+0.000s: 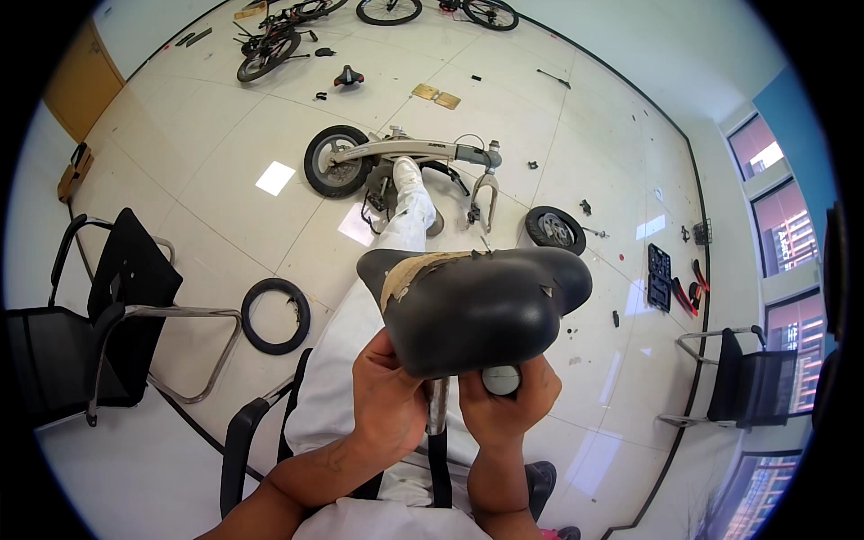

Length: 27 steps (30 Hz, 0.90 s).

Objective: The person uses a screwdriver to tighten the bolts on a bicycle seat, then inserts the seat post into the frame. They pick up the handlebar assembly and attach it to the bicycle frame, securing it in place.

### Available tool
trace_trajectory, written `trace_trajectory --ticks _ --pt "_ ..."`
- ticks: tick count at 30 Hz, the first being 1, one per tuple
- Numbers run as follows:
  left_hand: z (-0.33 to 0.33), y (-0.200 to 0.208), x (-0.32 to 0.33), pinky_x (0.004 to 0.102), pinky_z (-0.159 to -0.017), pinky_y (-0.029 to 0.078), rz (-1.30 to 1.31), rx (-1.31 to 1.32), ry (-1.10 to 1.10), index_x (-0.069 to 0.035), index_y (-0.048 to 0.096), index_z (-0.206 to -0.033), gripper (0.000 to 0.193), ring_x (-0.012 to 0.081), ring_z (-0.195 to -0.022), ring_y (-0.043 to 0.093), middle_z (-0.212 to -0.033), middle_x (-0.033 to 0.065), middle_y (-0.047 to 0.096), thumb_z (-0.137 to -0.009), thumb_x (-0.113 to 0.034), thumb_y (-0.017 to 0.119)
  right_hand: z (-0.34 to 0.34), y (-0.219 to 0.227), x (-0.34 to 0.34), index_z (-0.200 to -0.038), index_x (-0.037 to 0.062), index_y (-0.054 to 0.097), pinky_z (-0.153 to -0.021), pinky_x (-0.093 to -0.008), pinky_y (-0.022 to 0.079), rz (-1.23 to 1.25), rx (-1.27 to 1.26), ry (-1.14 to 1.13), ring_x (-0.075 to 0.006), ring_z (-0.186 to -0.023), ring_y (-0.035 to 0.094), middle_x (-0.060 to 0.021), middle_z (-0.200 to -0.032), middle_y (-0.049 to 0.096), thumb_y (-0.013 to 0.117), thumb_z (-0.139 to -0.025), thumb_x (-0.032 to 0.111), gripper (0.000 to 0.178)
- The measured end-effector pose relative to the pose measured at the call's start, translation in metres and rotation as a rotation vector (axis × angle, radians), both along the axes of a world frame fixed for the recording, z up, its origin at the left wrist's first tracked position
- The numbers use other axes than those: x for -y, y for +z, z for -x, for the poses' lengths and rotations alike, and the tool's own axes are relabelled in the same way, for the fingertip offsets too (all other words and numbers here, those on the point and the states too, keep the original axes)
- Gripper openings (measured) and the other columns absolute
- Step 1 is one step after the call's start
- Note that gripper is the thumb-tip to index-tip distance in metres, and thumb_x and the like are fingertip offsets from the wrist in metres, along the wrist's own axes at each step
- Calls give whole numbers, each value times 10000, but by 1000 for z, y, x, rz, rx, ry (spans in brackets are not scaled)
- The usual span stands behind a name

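Fingers of the left hand are gripping, seemingly steadying, the seat above the metal post, while the right hand is clasping a grey-ended cylinder (far end hidden) right of that post.

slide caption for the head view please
Left hand and right hand under a torn black saddle, a bike frame lying beyond.

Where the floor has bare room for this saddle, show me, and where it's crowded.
The saddle should fit on the floor between the left-hand black chair and the bike frame, beyond the loose tyre. Another mostly bare patch lies between the thin rod and the tool case. Crowded: around the loose wheel and small parts, and upper left, by the dark bike.
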State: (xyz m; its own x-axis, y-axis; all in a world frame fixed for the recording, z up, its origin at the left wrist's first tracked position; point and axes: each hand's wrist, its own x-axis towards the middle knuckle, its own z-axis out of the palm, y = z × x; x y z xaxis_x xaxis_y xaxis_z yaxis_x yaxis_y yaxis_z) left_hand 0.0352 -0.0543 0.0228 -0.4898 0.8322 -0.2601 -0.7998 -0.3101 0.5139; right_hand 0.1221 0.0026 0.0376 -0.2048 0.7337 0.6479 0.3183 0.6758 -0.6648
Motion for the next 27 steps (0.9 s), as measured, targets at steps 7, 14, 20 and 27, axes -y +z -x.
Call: trace_trajectory --ticks 7,14,20,27 --pt "0 -1 -1 295 -820 508 -1 11 -3 42 579 -1050 294 151 -889 636 -975 90 652 -778 32 692 1 3 1 -846 33 595 -527 -270 463 80 -66 53 -211 -584 616 -106 -705 608 745 -621 -73 290" --pt "-1 1 0 284 -810 515 -3 10 -5 43 579 -1051 297 157 -891 642 -976 91 654 -775 38 690 -2 -3 1 -885 30 601 -544 -296 481 30 -2 -21 -263 -609 628 -118 -728 621 766 -618 -13 317" --pt "-4 1 3 285 -795 521 0 43 -29 32 581 -1066 316 158 -883 645 -980 85 657 -775 21 703 -3 -6 -2 -913 25 613 -550 -306 490 15 24 19 -278 -617 632 -127 -780 628 753 -624 -4 322" --pt "-2 2 2 287 -788 521 -12 45 -30 24 584 -1060 317 157 -886 645 -977 83 658 -772 6 715 -6 2 -2 -849 19 613 -519 -287 472 102 -4 133 -240 -580 614 -115 -760 620 735 -636 -24 249"
